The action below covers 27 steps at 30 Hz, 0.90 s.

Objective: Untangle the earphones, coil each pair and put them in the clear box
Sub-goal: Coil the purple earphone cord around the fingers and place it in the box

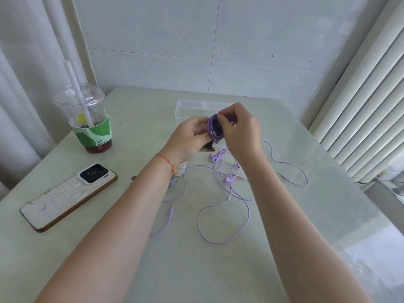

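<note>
We hold the purple coil above the table, our left hand pinching its near-left edge and our right hand gripping its far-right side. The clear box lies just beyond, nearer our right hand. Tangled earphones lie on the near side.

One head-worn wide-angle view looks forward and down, close over the table toward the tiled wall.
</note>
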Available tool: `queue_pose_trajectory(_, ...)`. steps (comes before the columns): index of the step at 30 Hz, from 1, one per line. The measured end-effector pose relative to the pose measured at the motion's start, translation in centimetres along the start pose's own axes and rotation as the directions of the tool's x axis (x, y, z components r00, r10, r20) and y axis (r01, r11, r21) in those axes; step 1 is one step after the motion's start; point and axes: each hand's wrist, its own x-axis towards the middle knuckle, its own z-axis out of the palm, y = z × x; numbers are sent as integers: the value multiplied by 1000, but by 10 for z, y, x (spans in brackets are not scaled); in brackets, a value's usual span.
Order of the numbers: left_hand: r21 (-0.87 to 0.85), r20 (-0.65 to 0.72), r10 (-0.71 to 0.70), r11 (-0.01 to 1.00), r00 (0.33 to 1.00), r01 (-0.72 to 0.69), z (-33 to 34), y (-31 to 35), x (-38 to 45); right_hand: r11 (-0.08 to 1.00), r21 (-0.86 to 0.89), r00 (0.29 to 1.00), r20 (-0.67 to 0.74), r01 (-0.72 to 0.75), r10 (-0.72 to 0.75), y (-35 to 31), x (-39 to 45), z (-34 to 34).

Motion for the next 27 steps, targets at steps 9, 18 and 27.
queue_pose_trajectory(9,-4,-9,20,1000,1000,-20,-2,-5,1,986,-107,992,-2,126,-127,6,1,-1)
queue_pose_trajectory(18,-4,-18,59,998,998,-59,-1,-3,1,980,135,988,76,-147,137,2,5,-6)
queue_pose_trajectory(27,191,-171,115,978,979,-81,4,-9,8,962,180,978,70,-206,196,5,5,-6)
